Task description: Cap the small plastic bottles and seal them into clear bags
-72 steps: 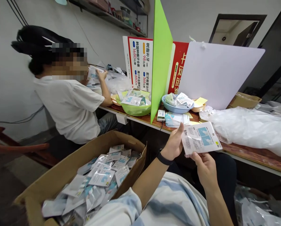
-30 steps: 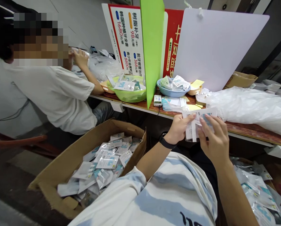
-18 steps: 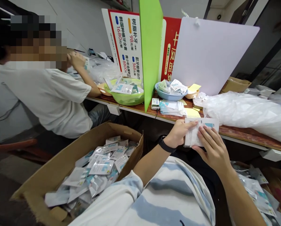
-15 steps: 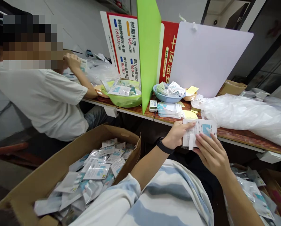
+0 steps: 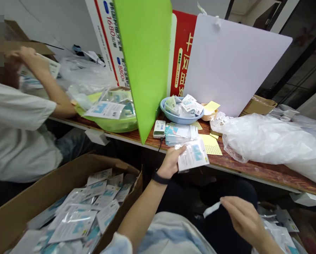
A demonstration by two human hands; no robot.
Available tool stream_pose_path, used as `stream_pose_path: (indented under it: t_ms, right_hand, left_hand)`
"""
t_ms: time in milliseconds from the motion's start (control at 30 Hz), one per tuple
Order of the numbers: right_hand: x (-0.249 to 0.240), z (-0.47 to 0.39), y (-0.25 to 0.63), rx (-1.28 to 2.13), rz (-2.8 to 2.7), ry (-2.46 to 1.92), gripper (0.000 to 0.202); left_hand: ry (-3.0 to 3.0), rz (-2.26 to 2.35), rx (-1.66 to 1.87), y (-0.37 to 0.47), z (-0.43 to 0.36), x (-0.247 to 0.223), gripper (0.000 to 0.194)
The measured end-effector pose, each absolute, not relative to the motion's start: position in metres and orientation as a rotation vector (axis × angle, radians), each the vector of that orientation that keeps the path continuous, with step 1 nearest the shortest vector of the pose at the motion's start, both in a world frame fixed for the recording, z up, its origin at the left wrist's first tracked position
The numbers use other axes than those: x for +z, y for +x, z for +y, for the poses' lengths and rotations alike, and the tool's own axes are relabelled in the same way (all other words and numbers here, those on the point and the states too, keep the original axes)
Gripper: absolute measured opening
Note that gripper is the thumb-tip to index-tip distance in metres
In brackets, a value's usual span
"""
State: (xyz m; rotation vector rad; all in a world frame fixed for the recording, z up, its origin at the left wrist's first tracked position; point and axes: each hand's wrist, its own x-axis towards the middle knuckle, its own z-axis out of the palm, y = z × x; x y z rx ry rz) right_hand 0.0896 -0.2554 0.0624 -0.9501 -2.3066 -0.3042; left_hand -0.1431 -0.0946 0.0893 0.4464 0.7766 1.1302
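Note:
My left hand (image 5: 171, 162), with a dark band on its wrist, grips a flat packet (image 5: 193, 155) with a printed card, held over the table's front edge. Lower and to the right, my right hand (image 5: 242, 215) pinches a small whitish strip (image 5: 211, 210) above my dark trousers. Just behind the held packet, a stack of flat packets (image 5: 177, 134) lies on the table beside a small white device (image 5: 159, 129). A yellow dotted sheet (image 5: 212, 145) lies to the right of the stack.
A blue basin (image 5: 183, 118) of packets stands by a green divider (image 5: 147, 63). Left of it is a green basin (image 5: 115, 125) and another person's arm (image 5: 50, 83). A cardboard box (image 5: 67, 169) of packets sits lower left. Clear plastic bags (image 5: 274, 141) cover the table's right.
My right hand has come off the packet and moved down, now with the strip between its fingers. My left hand has tilted the packet, and the view has shifted right.

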Motion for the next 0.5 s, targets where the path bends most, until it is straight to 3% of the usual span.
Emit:
stream_pose_path:
  t_ms: [67,233,367,500]
  right_hand:
    - [0.076,-0.22,0.105,-0.324,-2.135,-1.057,0.069]
    - [0.125,-0.076,0.138,-0.545,-1.895,-1.229,0.021]
    - [0.154,0.087,0.154,-0.564,-1.869,-1.663,0.035]
    - [0.15,0.229,0.159,-0.474,-1.939,-1.906,0.032]
  left_hand:
    - [0.424,0.819,1.105,-0.151,-0.09,0.079,0.013]
    - [0.386,0.88,0.989,-0.177,-0.082,0.069,0.028]
    - [0.338,0.902,0.966,-0.191,-0.066,0.068,0.046]
    - [0.25,1.001,0.955,-0.194,-0.051,0.071,0.049]
